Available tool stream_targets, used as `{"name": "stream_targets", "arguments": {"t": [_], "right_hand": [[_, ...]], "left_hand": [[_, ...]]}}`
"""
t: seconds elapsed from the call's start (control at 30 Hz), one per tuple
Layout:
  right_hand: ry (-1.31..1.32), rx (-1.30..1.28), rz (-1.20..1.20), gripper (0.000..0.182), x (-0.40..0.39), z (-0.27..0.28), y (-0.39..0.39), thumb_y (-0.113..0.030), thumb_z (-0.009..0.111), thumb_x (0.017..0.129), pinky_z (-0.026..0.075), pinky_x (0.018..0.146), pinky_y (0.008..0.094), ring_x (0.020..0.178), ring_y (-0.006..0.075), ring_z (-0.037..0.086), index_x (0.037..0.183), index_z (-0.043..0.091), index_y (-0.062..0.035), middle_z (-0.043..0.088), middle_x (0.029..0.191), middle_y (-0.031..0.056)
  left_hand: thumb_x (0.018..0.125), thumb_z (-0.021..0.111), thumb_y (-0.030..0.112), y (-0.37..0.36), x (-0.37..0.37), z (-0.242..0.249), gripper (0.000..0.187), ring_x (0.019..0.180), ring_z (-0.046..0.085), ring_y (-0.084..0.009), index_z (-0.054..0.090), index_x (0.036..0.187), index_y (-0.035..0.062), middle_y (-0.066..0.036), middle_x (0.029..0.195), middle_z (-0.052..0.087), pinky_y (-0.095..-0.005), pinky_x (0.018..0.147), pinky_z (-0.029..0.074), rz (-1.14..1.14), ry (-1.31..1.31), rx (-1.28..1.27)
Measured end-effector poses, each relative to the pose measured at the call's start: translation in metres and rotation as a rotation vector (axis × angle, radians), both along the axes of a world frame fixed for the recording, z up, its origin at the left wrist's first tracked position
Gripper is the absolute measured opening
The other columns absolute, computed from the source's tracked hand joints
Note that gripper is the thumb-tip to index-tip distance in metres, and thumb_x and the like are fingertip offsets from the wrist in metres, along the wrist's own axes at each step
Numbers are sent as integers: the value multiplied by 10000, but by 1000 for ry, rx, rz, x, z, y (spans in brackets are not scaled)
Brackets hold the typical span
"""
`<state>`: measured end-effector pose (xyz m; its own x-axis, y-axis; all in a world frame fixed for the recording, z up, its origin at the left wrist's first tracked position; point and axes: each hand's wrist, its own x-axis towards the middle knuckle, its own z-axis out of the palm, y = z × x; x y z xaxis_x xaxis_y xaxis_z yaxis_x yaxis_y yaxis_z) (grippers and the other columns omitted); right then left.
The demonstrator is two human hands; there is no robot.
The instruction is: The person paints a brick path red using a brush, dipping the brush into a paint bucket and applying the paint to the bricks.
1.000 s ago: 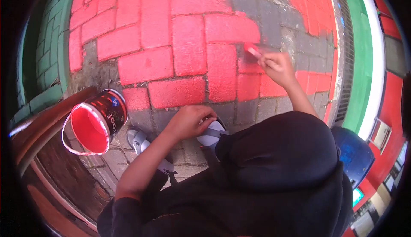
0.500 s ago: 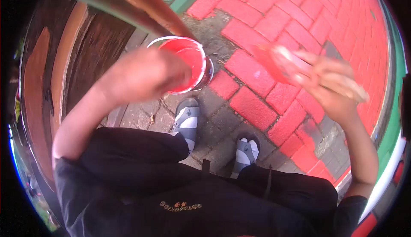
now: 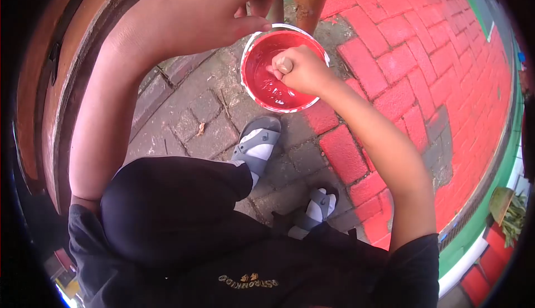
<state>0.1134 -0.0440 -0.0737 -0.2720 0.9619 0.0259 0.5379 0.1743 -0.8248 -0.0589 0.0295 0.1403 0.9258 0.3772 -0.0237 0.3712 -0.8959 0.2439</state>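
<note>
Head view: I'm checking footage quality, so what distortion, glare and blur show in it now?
Head view: wide-angle bending curves the red paving toward black corners; head view again: bright glints on the red paint in the bucket; same head view: left hand and right hand look fairly sharp.

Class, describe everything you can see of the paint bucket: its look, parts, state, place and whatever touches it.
The paint bucket is round, open-topped and apparently plastic, with a pale rim smeared red and what looks like a white handle along the far edge. Its inside is coated red, with glossy paint below. It stands on grey paving, beyond a sandalled foot. The right hand, gripping a brush, is over its opening; the left hand is at the rim, contact unclear.
</note>
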Motion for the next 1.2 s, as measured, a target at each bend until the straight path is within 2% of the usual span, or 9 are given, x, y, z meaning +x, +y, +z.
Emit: {"name": "stream_targets", "arguments": {"t": [0.27,0.37,0.43,0.63,0.77,0.97,1.07,1.1,1.2], "right_hand": [[79,-119,-138,97,23,47,-20,-47,677,826,507,672,395,687,333,635,732,659,-33,620,699,180],[-8,-10,-109,147,38,32,-25,-53,725,828,519,665,358,668,238,647,705,650,-28,637,645,122],[463,-292,-312,176,51,26,-39,49,771,786,544,672,288,763,109,679,795,621,-43,703,773,25],[1431,-280,-603,310,61,0,-84,13,783,795,592,639,338,800,192,726,966,558,-115,697,931,61],[1984,-89,-570,332,74,-39,-118,-30,708,893,591,645,355,905,197,735,1133,515,-155,739,1054,94],[1895,411,-1035,154,159,-81,-236,-140,718,899,562,697,362,798,182,683,1027,635,-117,694,873,20],[1657,546,-1226,154,220,-100,-315,-132,704,934,575,785,370,904,178,698,1077,648,-124,727,1029,34],[1586,596,-1359,168,230,-82,-329,-134,703,939,578,767,365,910,173,698,1086,623,-140,728,1021,33],[1436,548,-1533,282,280,-97,-379,-128,720,935,582,699,349,894,155,691,1134,534,-203,714,997,7]], "left_hand": [[919,735,153,2,-9,-5,194,833,689,-298,637,908,-15,-151,832,672,-390,780,542,71,37,-24],[933,720,173,6,-3,-2,195,834,678,-287,647,928,-8,-138,842,674,-390,771,533,42,33,-62],[939,713,182,4,-9,-2,197,853,672,-283,651,940,-5,-134,863,677,-388,770,527,46,27,57],[906,737,156,8,-11,-6,164,955,626,-213,672,985,27,-85,955,672,-341,867,485,246,2,-37],[953,675,121,5,-22,39,118,914,560,-151,589,983,46,-77,1045,613,-298,835,451,194,32,-576],[1015,659,223,-71,16,125,290,1024,666,-255,658,1170,-21,-189,1194,692,-343,891,517,-242,288,-397],[981,679,104,-104,40,109,251,1009,623,-167,678,1198,-22,-130,1205,695,-273,809,472,-189,228,-458],[877,730,304,-119,40,92,386,974,610,-207,622,1066,-15,-134,1069,639,-331,894,460,-25,182,-376],[801,810,252,-127,62,43,369,824,688,-197,701,1010,-32,-125,948,735,-316,735,530,-188,-22,-564]]}}
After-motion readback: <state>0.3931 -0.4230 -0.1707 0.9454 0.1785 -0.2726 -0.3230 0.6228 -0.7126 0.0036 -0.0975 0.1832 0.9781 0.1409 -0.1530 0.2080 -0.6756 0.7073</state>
